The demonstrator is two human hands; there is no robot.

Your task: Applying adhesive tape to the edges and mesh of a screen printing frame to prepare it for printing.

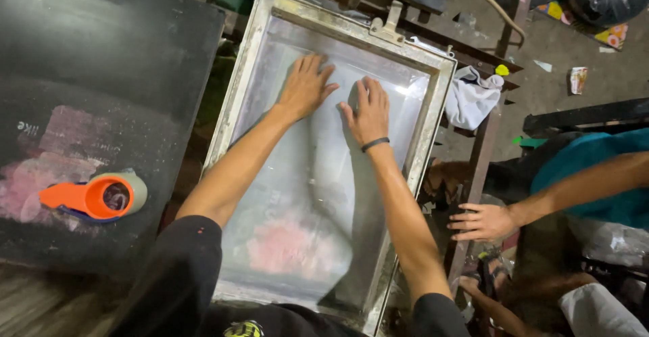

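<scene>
1. Work surface. I see a rectangular printing screen [257, 46] with a pale metal frame lying flat across a dark rack, its long axis running from 6 o'clock toward 12 o'clock and tilted slightly to 1 o'clock. The mesh [318, 202] inside is translucent grey, with a pink stain near the 6 o'clock end.

2. Left hand. My left hand [304, 87] lies palm down on the mesh in the upper half of the frame, fingers spread wide and pointing to 12 o'clock. It holds nothing.

3. Right hand. My right hand [367, 112] lies palm down just beside the left, at its 3 o'clock, fingers extended flat and slightly apart. It grips nothing. A dark band [374, 144] circles the wrist.

4. Surroundings. At 9 o'clock, on a dark stained board [101, 60], sits an orange tape dispenser [94, 197] loaded with a roll. At 2 o'clock from the frame, a white cloth [471, 97] hangs over the rack edge. At 4 o'clock, another person's hand [483, 222] reaches in from the right, fingers spread, close to the frame's outer edge; I cannot tell whether it touches the frame.
</scene>
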